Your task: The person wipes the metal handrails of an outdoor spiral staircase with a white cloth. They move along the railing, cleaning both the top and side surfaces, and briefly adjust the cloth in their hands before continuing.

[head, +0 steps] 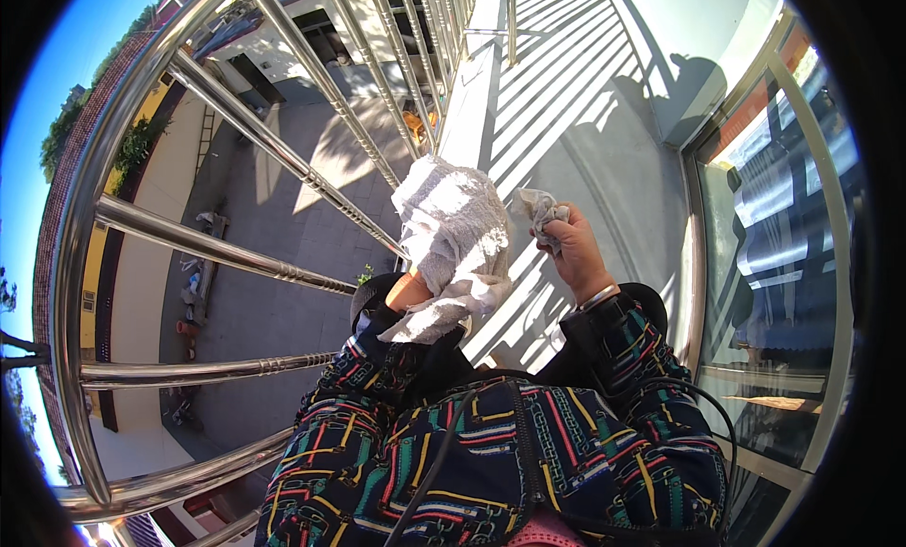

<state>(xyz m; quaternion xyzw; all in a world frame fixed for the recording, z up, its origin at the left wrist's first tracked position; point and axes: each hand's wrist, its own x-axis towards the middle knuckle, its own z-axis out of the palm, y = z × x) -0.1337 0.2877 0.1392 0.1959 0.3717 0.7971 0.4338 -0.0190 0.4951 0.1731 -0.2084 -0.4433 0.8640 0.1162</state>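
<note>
A white towel-like cloth (460, 228) is bunched over my left hand (410, 291), at the picture's middle beside the metal railing. Only the back of that hand near the wrist shows; the cloth hides its fingers, so its grip cannot be seen. To the right, my right hand (572, 253) is closed around a crumpled, thin greyish-white cloth (541, 213), part of which sticks out past the fingers. The two cloths are apart. A silver bracelet circles my right wrist.
On the left a polished metal railing (241, 246) borders the balcony, with a paved courtyard (283, 292) far below. A framed glass window (771, 214) stands at the right. Striped shadows cross the balcony floor (601, 172). A dark cable (725, 412) hangs over my patterned jacket.
</note>
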